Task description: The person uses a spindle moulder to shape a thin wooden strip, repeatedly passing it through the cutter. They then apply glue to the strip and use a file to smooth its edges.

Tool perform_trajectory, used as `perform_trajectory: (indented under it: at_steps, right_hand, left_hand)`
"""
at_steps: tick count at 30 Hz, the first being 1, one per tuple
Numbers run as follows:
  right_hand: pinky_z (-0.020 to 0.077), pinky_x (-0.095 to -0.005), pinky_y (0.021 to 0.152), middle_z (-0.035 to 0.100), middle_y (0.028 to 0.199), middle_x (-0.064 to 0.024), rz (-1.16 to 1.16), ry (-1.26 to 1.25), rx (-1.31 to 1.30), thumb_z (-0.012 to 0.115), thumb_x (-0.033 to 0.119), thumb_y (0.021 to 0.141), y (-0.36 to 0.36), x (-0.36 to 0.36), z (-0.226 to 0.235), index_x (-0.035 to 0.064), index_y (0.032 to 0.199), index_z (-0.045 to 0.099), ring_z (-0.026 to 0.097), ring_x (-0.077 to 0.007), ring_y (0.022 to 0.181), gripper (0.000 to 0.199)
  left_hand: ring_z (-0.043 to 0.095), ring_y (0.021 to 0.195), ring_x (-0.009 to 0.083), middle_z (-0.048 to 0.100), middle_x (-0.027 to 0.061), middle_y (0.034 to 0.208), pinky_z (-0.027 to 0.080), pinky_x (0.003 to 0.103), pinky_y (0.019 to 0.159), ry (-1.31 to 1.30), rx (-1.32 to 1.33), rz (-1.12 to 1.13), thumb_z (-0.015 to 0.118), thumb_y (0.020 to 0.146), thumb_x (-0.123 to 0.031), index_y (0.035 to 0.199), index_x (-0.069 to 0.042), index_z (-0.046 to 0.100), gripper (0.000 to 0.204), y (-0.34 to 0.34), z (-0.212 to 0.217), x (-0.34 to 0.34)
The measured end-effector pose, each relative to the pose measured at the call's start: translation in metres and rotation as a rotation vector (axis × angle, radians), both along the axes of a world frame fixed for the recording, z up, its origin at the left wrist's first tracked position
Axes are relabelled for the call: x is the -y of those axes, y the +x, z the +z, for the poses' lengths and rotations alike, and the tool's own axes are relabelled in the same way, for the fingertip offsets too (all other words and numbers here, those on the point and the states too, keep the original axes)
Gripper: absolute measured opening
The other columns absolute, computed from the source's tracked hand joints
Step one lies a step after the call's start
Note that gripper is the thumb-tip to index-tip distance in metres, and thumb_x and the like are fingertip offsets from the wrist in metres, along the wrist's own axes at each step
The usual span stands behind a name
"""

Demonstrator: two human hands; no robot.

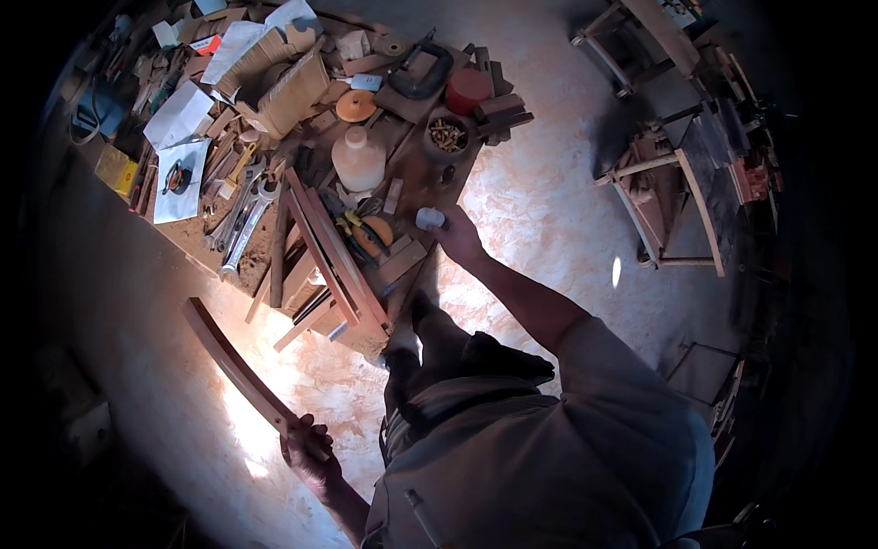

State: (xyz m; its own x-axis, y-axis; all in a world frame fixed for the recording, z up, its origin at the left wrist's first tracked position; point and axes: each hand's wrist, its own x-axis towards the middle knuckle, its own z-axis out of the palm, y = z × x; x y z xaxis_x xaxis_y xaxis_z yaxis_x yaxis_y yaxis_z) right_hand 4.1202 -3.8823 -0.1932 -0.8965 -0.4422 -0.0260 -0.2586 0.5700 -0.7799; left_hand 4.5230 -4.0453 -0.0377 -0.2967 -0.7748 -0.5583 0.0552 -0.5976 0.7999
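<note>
Beside the bench (416, 197), small white container (430, 218)

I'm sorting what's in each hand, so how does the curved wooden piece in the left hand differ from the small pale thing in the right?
The curved wooden piece is long, dark and slender; the small pale object is short, blocky and whitish. The left hand holds the wood by one end away from the workbench; the right hand holds its object at the bench edge. Each is held in one hand.

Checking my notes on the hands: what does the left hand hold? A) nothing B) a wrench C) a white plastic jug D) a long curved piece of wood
D: the left hand grips one end of the long curved piece of wood, held apart from the workbench.
</note>
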Motion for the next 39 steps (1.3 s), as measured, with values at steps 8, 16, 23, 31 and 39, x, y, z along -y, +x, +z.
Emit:
perform_trajectory:
  at_steps: [8,16,23,31,39]
  right_hand:
    - [0.0493,-0.0325,0.078,0.061,0.097,-0.0116,-0.113,-0.047,0.06,0.068,0.016,0.081,-0.015,0.013,-0.05,0.0021,0.108,0.059,0.062,-0.0207,0.088,0.031]
    - [0.0471,-0.0373,0.073,0.058,0.09,-0.014,-0.098,-0.15,-0.023,0.068,0.014,0.079,-0.007,0.015,-0.046,0.0048,0.098,0.059,0.059,-0.0303,0.084,0.023]
    - [0.0481,-0.0294,0.074,0.06,0.093,-0.0069,-0.232,-0.192,-0.058,0.069,0.007,0.082,0.034,-0.002,-0.029,0.0022,0.107,0.055,0.059,-0.0152,0.083,0.029]
    - [0.047,-0.0242,0.056,0.061,0.086,-0.0038,-0.35,-0.212,0.109,0.061,0.012,0.086,0.171,0.056,0.045,0.0034,0.11,0.054,0.058,-0.0099,0.071,0.026]
    - [0.0474,-0.0367,0.08,0.062,0.099,-0.0176,-0.15,-0.197,0.171,0.068,0.024,0.081,0.254,0.213,0.044,-0.0005,0.113,0.056,0.061,-0.0281,0.091,0.042]
  left_hand:
    - [0.06,0.065,0.0154,0.063,0.0104,0.09,0.05,0.025,0.051,-0.019,0.006,0.048,0.065,0.085,-0.035,0.115,-0.004,0.054,0.044,-0.03,0.011,-0.006]
    - [0.062,0.062,0.0182,0.065,0.0124,0.088,0.052,0.028,0.047,-0.033,-0.002,0.054,0.066,0.085,-0.032,0.113,-0.003,0.053,0.043,-0.013,0.006,0.018]
    - [0.065,0.063,0.0202,0.067,0.015,0.087,0.053,0.028,0.049,-0.029,-0.2,-0.022,0.065,0.086,-0.024,0.103,-0.002,0.059,0.028,0.047,-0.005,0.078]
    - [0.062,0.058,0.0166,0.066,0.0117,0.083,0.051,0.027,0.048,-0.093,-0.018,-0.144,0.071,0.083,-0.031,0.098,0.0,0.059,0.037,0.199,-0.013,0.176]
    - [0.061,0.053,0.0153,0.065,0.013,0.082,0.046,0.024,0.041,-0.162,0.119,-0.017,0.071,0.082,-0.036,0.102,0.001,0.056,0.045,0.305,-0.005,0.234]
